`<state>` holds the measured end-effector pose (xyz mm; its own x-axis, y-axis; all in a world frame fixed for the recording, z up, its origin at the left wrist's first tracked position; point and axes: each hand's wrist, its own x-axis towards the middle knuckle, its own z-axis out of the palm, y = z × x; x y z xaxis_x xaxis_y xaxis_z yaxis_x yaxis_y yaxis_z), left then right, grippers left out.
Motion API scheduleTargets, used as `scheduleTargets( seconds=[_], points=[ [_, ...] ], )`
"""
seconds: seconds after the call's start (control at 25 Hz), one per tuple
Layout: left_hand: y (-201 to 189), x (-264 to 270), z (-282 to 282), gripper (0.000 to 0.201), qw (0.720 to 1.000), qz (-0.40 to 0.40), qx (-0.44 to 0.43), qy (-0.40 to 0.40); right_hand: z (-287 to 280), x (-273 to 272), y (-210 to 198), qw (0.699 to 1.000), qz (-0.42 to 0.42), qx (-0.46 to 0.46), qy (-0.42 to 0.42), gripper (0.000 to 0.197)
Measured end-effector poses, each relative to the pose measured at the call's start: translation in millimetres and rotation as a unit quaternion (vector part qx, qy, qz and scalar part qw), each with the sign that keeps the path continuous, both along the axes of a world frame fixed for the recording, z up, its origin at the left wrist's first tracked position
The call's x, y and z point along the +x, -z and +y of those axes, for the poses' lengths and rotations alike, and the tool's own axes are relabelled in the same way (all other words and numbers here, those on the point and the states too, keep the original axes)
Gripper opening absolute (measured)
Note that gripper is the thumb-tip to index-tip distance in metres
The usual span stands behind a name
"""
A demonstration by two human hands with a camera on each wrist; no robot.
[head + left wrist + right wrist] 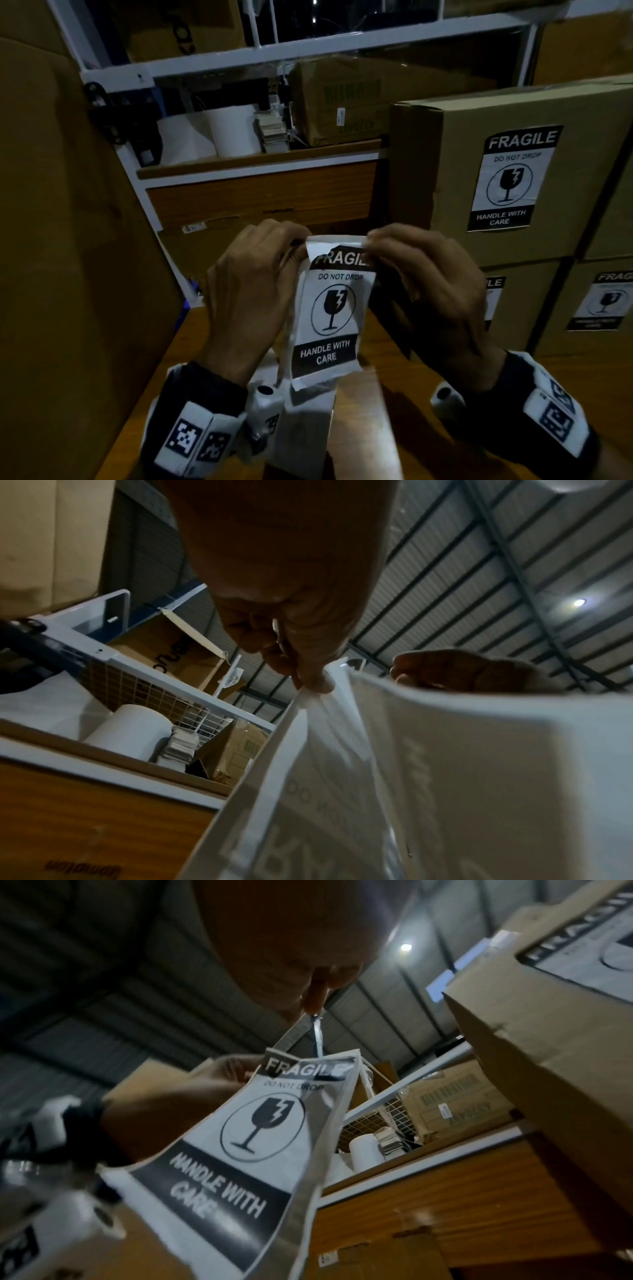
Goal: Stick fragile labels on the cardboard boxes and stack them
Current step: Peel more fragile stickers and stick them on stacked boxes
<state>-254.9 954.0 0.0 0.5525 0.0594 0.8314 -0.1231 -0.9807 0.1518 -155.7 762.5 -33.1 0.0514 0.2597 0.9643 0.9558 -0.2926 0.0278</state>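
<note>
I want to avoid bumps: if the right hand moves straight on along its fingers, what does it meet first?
The right hand points toward the left hand, so probably its fingertips, both pinching the label; depth is unclear.

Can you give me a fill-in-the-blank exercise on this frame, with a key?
1. Both hands pinch the ____ edge of the fragile label.
2. The left hand and the right hand hold it above a ____ table.
3. The top box of the stack on the right ____ carries a label.
4. Under its glass symbol the held label reads HANDLE WITH ____.

Key: top; wooden; already; CARE
</note>
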Motion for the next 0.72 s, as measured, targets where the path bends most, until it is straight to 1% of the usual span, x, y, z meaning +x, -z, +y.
scheduleTargets(
  seconds=[0.08,0.2,0.28,0.4,0.48,0.52,0.6,0.64,0.72],
  points=[
    [-0.2,-2.4,4.0,0.013,1.000,-0.012,-0.006,0.012,-0.1,0.3,-5.7,0.999,0.039,-0.009,0.001,0.036],
    [-2.2,-3.5,1.9,0.017,0.999,-0.023,0.000,0.037,3.0,4.4,-9.0,0.998,0.025,-0.056,0.035,0.037],
    [-1.9,-3.3,1.8,0.019,0.998,-0.025,0.005,0.049,3.3,7.0,-10.1,0.997,0.036,-0.056,0.023,0.037],
    [1.3,-5.8,3.3,0.021,0.997,-0.031,0.057,0.037,2.0,9.4,-13.1,0.996,0.062,-0.061,0.021,0.038],
    [5.4,-7.2,1.8,0.020,0.993,-0.043,0.108,0.021,0.4,4.1,-18.0,0.992,0.120,-0.023,0.015,0.034],
    [8.1,-7.2,0.3,0.020,0.990,-0.048,0.136,0.012,-1.5,-1.0,-19.7,0.987,0.158,-0.002,0.006,0.036],
    [13.8,-5.6,-3.1,0.020,0.980,-0.063,0.189,-0.009,-5.5,-13.9,-20.9,0.966,0.259,0.013,-0.015,0.045],
    [16.6,-4.6,-4.7,0.020,0.975,-0.072,0.212,-0.015,-6.8,-19.4,-20.5,0.944,0.329,0.006,-0.037,0.048],
    [23.4,-3.3,-8.3,0.016,0.964,-0.083,0.251,-0.019,-10.3,-25.4,-19.7,0.878,0.465,-0.012,-0.111,0.046]
  ],
)
